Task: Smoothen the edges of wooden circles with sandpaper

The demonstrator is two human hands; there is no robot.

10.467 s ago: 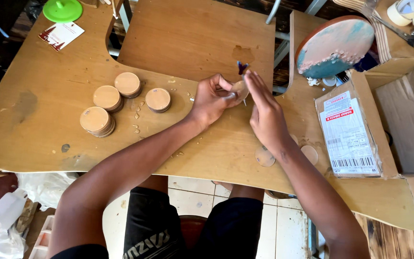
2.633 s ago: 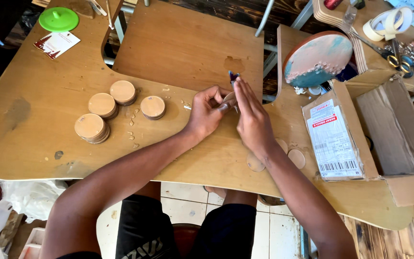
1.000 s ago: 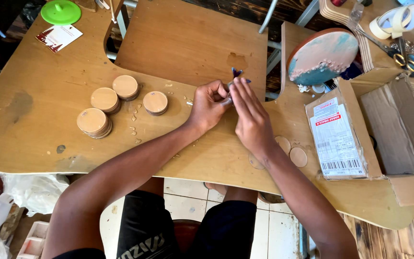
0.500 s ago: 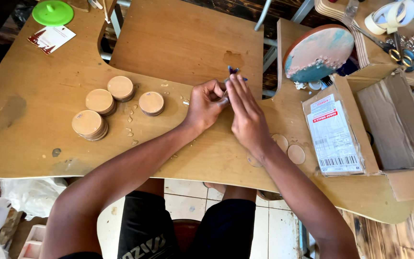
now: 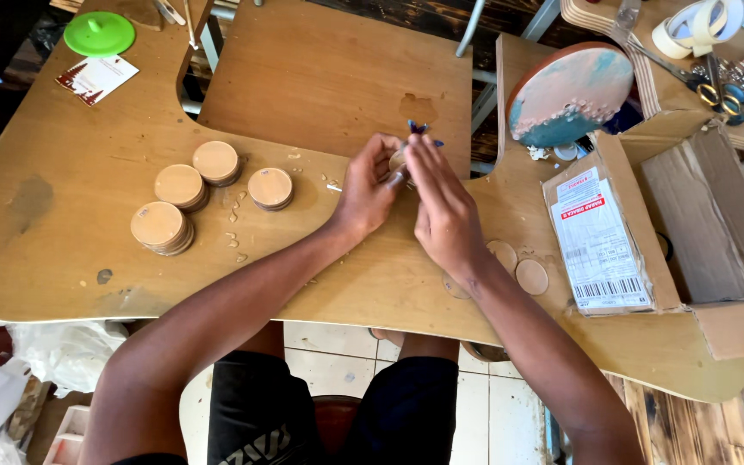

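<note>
Both our hands meet over table: left hand and right hand pinch small wooden disc with blue bit. Disc stacks lie well left.

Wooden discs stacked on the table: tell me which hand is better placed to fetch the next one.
Left, probably. The stacks of wooden discs lie on the left hand's side, just beyond its wrist. The right hand would have to cross over the left.

Small round wooden disc pinched upright above the table, mostly hidden
</note>
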